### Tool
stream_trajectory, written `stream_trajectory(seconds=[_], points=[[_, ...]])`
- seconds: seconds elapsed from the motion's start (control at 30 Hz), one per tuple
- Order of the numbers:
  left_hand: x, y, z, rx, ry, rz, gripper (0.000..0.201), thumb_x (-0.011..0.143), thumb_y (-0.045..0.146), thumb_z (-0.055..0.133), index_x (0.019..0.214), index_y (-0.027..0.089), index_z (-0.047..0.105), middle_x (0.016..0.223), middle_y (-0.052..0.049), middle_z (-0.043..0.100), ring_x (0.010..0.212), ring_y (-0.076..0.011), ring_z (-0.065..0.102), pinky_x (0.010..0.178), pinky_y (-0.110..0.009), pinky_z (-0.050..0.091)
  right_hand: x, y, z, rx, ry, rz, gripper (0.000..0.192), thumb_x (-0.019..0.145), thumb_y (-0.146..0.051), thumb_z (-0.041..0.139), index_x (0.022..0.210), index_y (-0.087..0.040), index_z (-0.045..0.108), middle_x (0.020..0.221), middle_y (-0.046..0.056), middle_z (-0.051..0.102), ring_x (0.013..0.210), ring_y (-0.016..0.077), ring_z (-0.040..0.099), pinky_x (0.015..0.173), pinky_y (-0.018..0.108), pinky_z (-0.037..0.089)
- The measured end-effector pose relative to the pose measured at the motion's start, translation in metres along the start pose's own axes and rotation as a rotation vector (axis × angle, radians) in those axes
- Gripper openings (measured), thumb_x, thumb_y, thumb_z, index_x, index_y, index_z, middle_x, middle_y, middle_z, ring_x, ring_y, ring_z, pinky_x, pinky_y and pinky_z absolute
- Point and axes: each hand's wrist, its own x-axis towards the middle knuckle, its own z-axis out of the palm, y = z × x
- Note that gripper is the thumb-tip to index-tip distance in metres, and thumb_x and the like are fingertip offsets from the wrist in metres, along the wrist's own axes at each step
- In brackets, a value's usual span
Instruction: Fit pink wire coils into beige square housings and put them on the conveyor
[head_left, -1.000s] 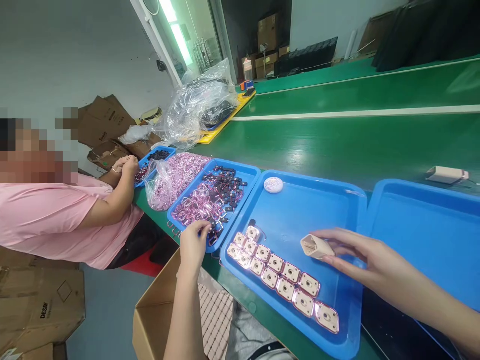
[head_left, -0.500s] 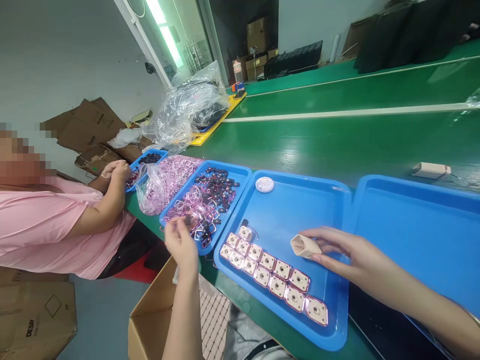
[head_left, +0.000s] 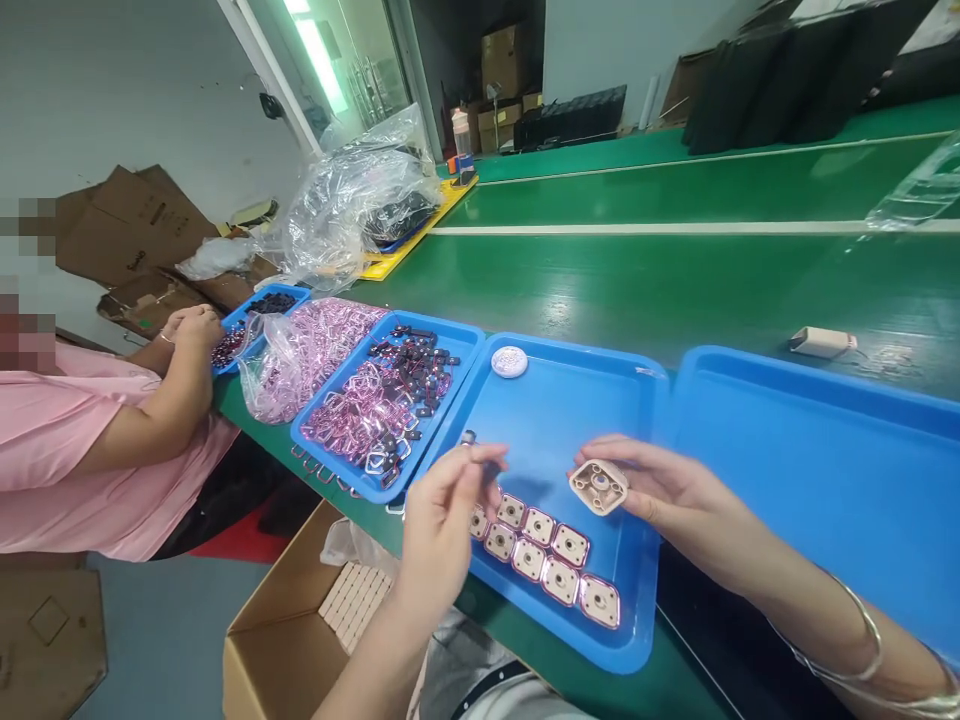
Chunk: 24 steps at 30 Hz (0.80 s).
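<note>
Low in the frame's middle, two rows of finished cream housings [head_left: 541,553] fill the blue tray [head_left: 570,400] only partly. The right hand [head_left: 660,490] grips one bare housing [head_left: 598,486] (open face up); the left hand [head_left: 442,510] pinches a small dark part [head_left: 469,438], with many loose coils [head_left: 360,420] left.

Bare forearms, thin metal bangles [head_left: 862,640] on the right wrist

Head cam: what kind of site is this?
Likely a small-parts assembly line in a factory. A long green conveyor belt runs past blue trays holding rows of beige square housings and pink wire coils, and a co-worker sorts parts alongside.
</note>
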Motion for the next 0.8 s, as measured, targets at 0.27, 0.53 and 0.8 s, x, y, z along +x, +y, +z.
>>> stream_trajectory(seconds=[0.27, 0.53, 0.8], points=[[0.000, 0.034, 0.006, 0.525, -0.196, 0.566, 0.038, 0.086, 0.050, 0.054, 0.072, 0.015, 0.062, 0.063, -0.003, 0.063, 0.058, -0.0123, 0.057, 0.055, -0.024, 0.044, -0.001, 0.005, 0.001, 0.114, 0.048, 0.006, 0.036, 0.073, -0.036, 0.077, 0.106, -0.026, 0.067, 0.115, 0.010, 0.070, 0.106, 0.0263, 0.065, 0.091, 0.037, 0.052], [0.006, 0.032, 0.022, 0.688, -0.170, 0.718, 0.042, 0.088, 0.047, 0.055, 0.062, 0.014, 0.058, 0.050, -0.001, 0.054, 0.047, -0.0106, 0.049, 0.047, -0.026, 0.033, -0.002, 0.008, 0.003, 0.067, 0.061, 0.006, 0.034, 0.073, -0.040, 0.076, 0.102, -0.024, 0.069, 0.116, 0.011, 0.069, 0.104, 0.0272, 0.066, 0.089, 0.038, 0.054], [0.013, 0.018, 0.031, 0.669, -0.158, 0.771, 0.042, 0.088, 0.049, 0.055, 0.063, 0.015, 0.058, 0.052, 0.000, 0.053, 0.049, -0.0111, 0.049, 0.048, -0.025, 0.036, -0.001, 0.007, 0.005, 0.035, 0.073, -0.005, 0.029, 0.072, -0.039, 0.077, 0.097, -0.025, 0.069, 0.114, 0.010, 0.071, 0.105, 0.0280, 0.066, 0.089, 0.038, 0.055]])
